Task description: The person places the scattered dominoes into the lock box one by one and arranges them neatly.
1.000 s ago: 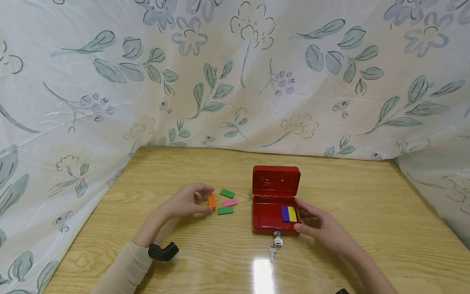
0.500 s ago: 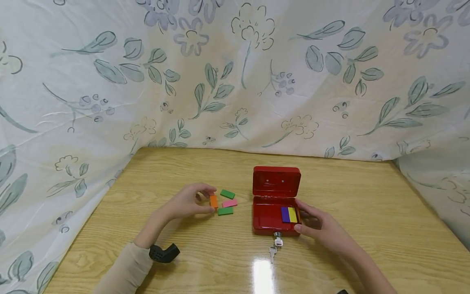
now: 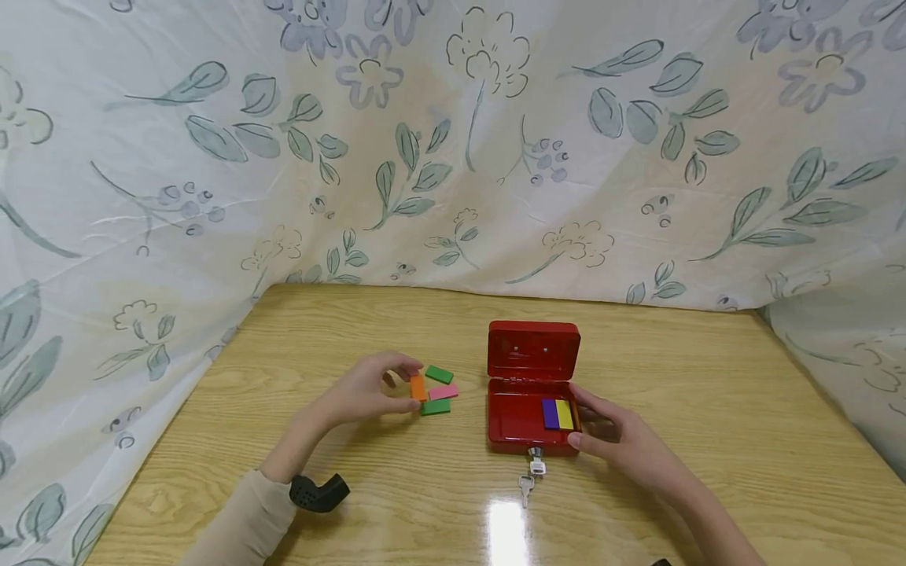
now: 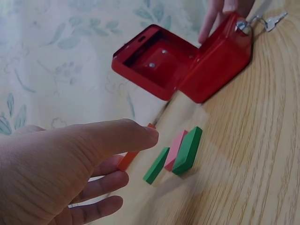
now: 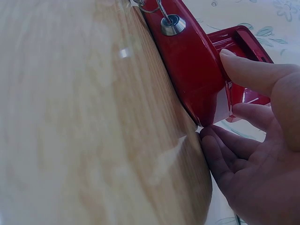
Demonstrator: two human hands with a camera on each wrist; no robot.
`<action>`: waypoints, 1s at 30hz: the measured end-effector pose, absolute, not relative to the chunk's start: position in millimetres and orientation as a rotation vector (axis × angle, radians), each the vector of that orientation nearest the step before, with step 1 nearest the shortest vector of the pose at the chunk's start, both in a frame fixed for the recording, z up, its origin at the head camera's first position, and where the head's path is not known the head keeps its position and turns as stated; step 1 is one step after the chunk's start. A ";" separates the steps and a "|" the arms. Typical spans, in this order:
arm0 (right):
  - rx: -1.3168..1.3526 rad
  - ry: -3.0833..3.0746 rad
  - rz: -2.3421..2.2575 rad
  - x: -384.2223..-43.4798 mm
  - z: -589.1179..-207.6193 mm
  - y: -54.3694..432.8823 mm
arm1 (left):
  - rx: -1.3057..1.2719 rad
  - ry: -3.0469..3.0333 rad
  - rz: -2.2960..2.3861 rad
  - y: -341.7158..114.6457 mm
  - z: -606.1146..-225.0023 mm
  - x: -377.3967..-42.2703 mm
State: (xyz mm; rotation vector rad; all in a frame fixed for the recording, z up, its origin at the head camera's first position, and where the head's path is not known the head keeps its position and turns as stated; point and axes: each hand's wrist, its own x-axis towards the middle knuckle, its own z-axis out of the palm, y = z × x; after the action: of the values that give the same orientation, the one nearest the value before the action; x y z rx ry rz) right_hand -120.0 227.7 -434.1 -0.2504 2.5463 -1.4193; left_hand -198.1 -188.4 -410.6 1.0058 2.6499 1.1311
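On the table in the head view, my left hand (image 3: pixel 368 389) pinches an orange domino-like block (image 3: pixel 418 387) at its two ends, between thumb and fingers. Close to its right lie a pink block (image 3: pixel 443 391) and two green blocks (image 3: pixel 440 374), one behind the pink and one in front. My right hand (image 3: pixel 616 432) holds the right side of a red metal cash box (image 3: pixel 517 428), with the thumb at its front corner. The box lid (image 3: pixel 533 346) stands raised. Inside, against the right end, a purple block (image 3: pixel 550 414) and a yellow block (image 3: pixel 564 414) lie side by side.
A key (image 3: pixel 537 466) sits in the lock (image 5: pixel 173 24) on the box front, and a second key (image 3: pixel 526 487) hangs from it onto the table. A floral cloth (image 3: pixel 453 157) rises behind the wooden table (image 3: pixel 340 314).
My left hand has shifted slightly right with the orange block, closer to the pink and green blocks. The right hand stays at the cash box.
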 end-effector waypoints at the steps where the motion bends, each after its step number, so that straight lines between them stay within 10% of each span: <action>1: -0.250 2.548 -1.420 -120.0 -433.9 227.6 | 1.011 2.650 1.132 -188.0 -410.6 -197.8; 30: -0.251 2.560 -1.423 -117.4 -435.9 227.1 | 1.157 2.693 1.120 -173.6 -407.0 -188.3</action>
State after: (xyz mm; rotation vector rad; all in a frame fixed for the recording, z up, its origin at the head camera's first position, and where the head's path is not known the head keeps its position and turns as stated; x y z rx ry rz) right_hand -117.4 227.1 -435.9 -0.2510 2.5602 -1.4232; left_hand -188.3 -173.6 -407.0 1.1574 2.6930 1.1199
